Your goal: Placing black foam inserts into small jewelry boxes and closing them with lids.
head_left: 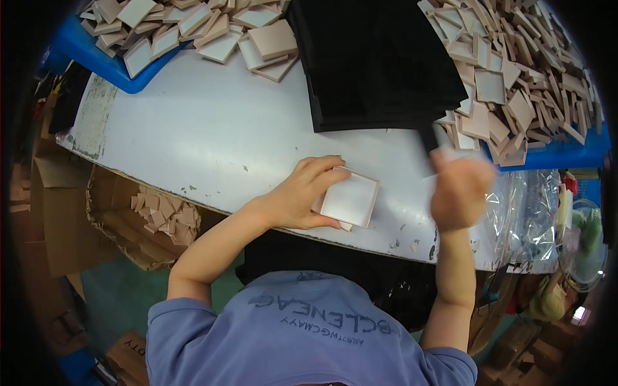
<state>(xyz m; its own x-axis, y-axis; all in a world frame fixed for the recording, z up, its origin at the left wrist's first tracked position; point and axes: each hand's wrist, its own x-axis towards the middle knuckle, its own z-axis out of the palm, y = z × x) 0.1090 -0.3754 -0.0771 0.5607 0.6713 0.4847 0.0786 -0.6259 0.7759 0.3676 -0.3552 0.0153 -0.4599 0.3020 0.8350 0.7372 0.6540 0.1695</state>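
My left hand point(302, 196) grips a small shallow square box point(351, 199) near the table's front edge. The box has a white inside and a thin pinkish-beige rim, and its open side faces up. A small pale piece point(346, 226) shows beneath its near edge. To the right, my right hand point(462, 190) is raised and smeared by motion. Its fingers close on the end of a narrow black strip point(427, 138), which reaches toward a stack of black sheets point(380, 64) at the far middle of the table. Whether the strip is separate from the stack is unclear.
Blue trays heaped with similar square boxes stand at the far left point(138, 82) and far right point(560, 154). Clear plastic bags point(521, 212) lie at the table's right end. Below the left edge, a cardboard carton point(122, 225) holds beige pieces. The white tabletop point(193, 122) has chipped edges.
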